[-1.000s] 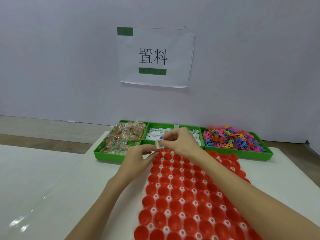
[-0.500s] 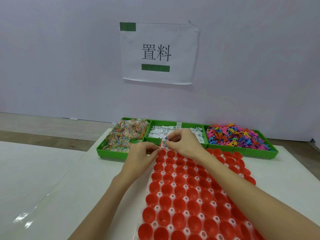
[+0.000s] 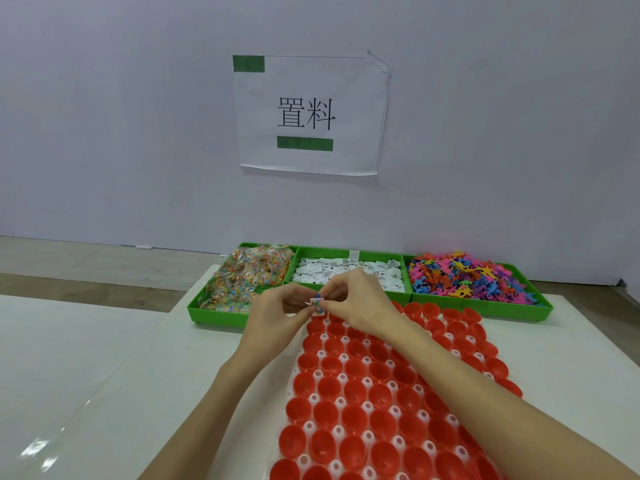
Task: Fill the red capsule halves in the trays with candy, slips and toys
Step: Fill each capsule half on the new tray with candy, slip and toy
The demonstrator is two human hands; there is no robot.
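A white tray (image 3: 341, 377) full of open red capsule halves (image 3: 355, 391) lies in front of me, running from near the bins to the bottom edge. Above its far left corner my left hand (image 3: 277, 315) and my right hand (image 3: 360, 299) meet, and both pinch one small candy packet (image 3: 317, 305) with coloured beads and a white slip against it. Behind stand three green bins: candy packets (image 3: 242, 278) on the left, white paper slips (image 3: 349, 273) in the middle, colourful flat toys (image 3: 464, 277) on the right. The capsule halves I can see look empty.
The bins sit along the far edge of a white table (image 3: 149, 375) against a pale wall. A paper sign (image 3: 308, 114) with green tape hangs on the wall above. A second glossy white surface (image 3: 41, 358) lies to the left.
Both hands stay together over the tray's far left corner, working the packet between the fingertips. The hands have drawn slightly closer together. My head has tilted a little.
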